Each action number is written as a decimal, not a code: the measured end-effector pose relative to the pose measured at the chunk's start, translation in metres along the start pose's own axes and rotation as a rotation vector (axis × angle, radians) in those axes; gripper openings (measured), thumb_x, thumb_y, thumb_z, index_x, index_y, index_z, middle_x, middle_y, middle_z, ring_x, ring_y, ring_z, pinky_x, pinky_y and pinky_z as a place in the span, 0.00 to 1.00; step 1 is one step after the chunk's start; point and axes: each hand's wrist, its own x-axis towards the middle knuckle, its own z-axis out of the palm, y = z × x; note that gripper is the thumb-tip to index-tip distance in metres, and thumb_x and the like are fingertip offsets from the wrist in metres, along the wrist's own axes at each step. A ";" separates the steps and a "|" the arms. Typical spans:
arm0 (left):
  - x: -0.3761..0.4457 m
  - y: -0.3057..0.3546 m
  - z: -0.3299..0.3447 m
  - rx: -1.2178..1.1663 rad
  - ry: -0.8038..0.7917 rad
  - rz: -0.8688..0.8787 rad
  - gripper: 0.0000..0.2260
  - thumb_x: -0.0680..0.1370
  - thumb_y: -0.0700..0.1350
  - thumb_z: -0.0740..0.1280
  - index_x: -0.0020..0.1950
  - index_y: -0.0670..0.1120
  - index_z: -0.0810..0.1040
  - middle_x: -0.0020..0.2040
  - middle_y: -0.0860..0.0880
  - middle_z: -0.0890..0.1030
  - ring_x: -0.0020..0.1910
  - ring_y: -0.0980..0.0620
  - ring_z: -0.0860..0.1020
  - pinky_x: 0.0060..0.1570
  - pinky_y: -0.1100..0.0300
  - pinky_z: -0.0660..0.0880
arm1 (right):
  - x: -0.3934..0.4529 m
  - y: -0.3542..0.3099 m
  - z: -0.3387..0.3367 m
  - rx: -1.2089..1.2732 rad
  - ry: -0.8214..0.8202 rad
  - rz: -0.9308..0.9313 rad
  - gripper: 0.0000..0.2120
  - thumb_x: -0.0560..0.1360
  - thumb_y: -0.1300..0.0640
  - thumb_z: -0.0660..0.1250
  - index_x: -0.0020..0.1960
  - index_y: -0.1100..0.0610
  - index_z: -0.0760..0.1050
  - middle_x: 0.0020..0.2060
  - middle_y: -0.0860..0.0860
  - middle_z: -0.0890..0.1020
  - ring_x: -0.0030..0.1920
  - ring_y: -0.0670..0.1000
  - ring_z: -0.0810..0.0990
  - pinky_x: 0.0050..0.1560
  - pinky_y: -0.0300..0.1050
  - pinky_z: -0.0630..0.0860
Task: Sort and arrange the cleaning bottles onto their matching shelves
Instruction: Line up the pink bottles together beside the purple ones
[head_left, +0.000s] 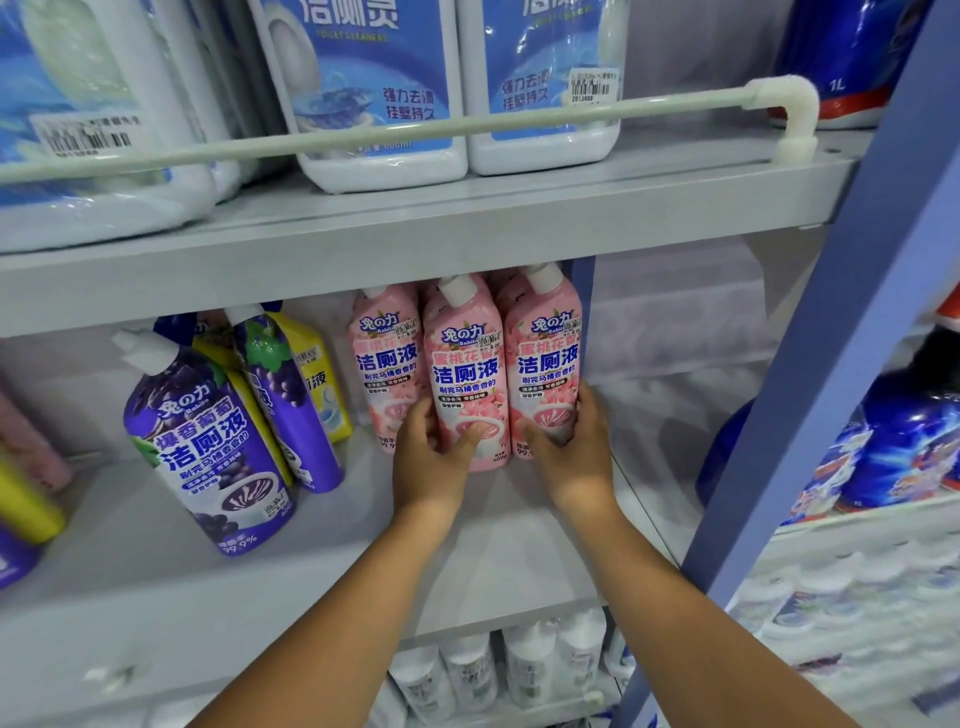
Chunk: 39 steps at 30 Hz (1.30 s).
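left hand (434, 457): fingers curled round the lower body of the middle pink bottle (464, 374); thumb lies across its front label; grips it
right hand (574, 441): wrapped round the base of the right pink bottle (545, 358); fingers on its right flank, thumb on the front; holds it
hands relative: apart, one bottle each; the two bottles touch side by side
pink group: three pink bottles in the front row on the middle shelf (493, 545), upright, labels forward; left pink bottle (387, 364) just beside the gripped pair; more pink ones behind, count unclear
group position: hard against the blue divider (584, 312) at the right end of this bay
purple/yellow: front purple bottle (208, 441) leans, well left of the pinks; second purple bottle (283, 395) and a yellow bottle (317, 374) mixed behind it; more yellow, pink and purple at the left edge, blurred
top shelf: white-and-blue toilet cleaner jugs (374, 93) lined up behind the rail (415, 130); looks settled
progress (judgement): pinks about done, likely just being squared up; purple and yellow not yet separated or straightened; roughly midway at best
left to do (judgement): stand up the leaning purple; split purple from yellow; deal with strays at left edge
risk (judgement): tall narrow bottles packed tight; shoving the pair could tip the row behind
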 end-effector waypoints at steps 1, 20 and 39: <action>-0.001 -0.001 0.000 -0.009 0.010 -0.001 0.24 0.71 0.43 0.80 0.64 0.50 0.77 0.58 0.53 0.85 0.55 0.57 0.84 0.59 0.50 0.81 | 0.001 0.001 0.000 -0.025 0.005 0.003 0.35 0.67 0.54 0.81 0.70 0.48 0.71 0.63 0.45 0.76 0.60 0.45 0.81 0.58 0.45 0.81; 0.011 0.000 -0.003 0.139 -0.024 0.049 0.22 0.72 0.42 0.78 0.61 0.55 0.75 0.56 0.54 0.85 0.55 0.56 0.84 0.59 0.50 0.81 | 0.008 0.006 0.009 -0.141 -0.016 0.017 0.34 0.72 0.55 0.77 0.73 0.47 0.66 0.64 0.46 0.78 0.62 0.47 0.80 0.63 0.49 0.78; -0.046 0.040 -0.211 0.196 0.589 0.027 0.24 0.71 0.49 0.80 0.63 0.51 0.73 0.57 0.51 0.79 0.52 0.55 0.80 0.50 0.60 0.77 | -0.085 -0.072 0.139 0.138 -0.351 -0.096 0.13 0.75 0.62 0.73 0.51 0.46 0.74 0.46 0.46 0.81 0.44 0.41 0.80 0.46 0.34 0.76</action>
